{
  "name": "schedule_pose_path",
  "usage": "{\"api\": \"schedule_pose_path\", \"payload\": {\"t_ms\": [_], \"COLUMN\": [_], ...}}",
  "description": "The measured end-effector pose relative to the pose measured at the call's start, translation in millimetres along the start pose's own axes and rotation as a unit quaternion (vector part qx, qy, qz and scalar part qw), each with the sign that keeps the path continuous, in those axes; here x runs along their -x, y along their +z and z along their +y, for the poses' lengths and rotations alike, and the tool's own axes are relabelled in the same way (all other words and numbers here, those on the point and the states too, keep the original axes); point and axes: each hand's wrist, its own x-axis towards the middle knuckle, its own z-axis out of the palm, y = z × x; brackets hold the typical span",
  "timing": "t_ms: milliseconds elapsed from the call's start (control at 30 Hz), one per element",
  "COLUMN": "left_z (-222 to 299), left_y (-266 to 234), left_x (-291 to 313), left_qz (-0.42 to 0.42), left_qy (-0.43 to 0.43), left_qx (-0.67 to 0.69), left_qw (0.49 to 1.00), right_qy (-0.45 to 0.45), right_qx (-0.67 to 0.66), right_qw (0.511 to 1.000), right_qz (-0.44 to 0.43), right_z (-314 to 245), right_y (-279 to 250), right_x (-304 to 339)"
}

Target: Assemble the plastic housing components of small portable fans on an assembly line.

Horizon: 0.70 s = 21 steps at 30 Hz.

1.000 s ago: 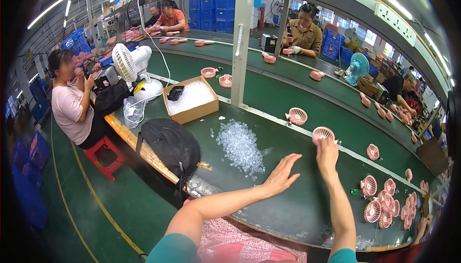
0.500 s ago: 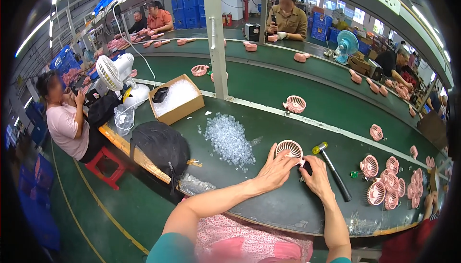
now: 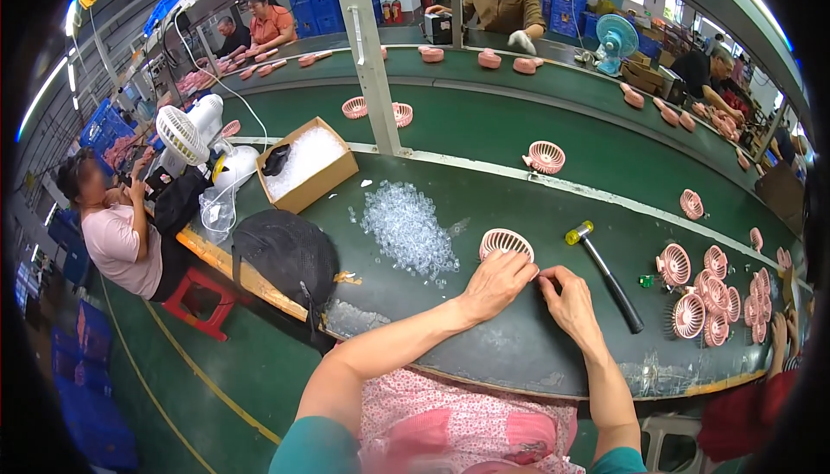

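Note:
A round pink slotted fan housing stands on the dark bench in front of me. My left hand is closed round its near side, hiding much of it. Just to the right, the thumb and fingers of my right hand are pinched together by the housing's lower right edge. What they hold is too small and dark to make out. To the right of that hand lies a hammer with a yellow head and black handle. On the left a heap of small clear plastic pieces is spread over the bench.
An open cardboard box of clear pieces and a black bag are at left. Several pink housings are grouped at right beside a small green part. Beyond a pale rail runs a green conveyor; co-workers sit around it.
My left hand has come down over the housing's near side. My right fingers have drawn into a pinch beside it. The view has shifted a little, and the co-worker opposite has lowered a dark tool.

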Motion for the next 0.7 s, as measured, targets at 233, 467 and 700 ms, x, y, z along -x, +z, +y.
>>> {"api": "schedule_pose_path", "payload": {"t_ms": [233,467,700], "left_z": [-3.1,-2.4,9.0], "left_y": [1.1,-7.2,-18.8], "left_x": [1.5,-4.9,-10.4], "left_qz": [0.006,0.061,0.024], "left_qy": [-0.033,-0.083,-0.199], "left_qx": [-0.025,0.137,0.315], "left_qw": [0.999,0.985,0.928], "right_qy": [-0.083,0.010,0.076], "right_qx": [-0.010,-0.172,-0.351], "right_qw": [0.996,0.984,0.932], "right_qz": [0.028,0.036,-0.048], "right_z": [-6.5,-10.0,-1.2], "right_y": [12.1,-2.0,-17.3], "right_x": [3.0,-2.3,-2.0]}}
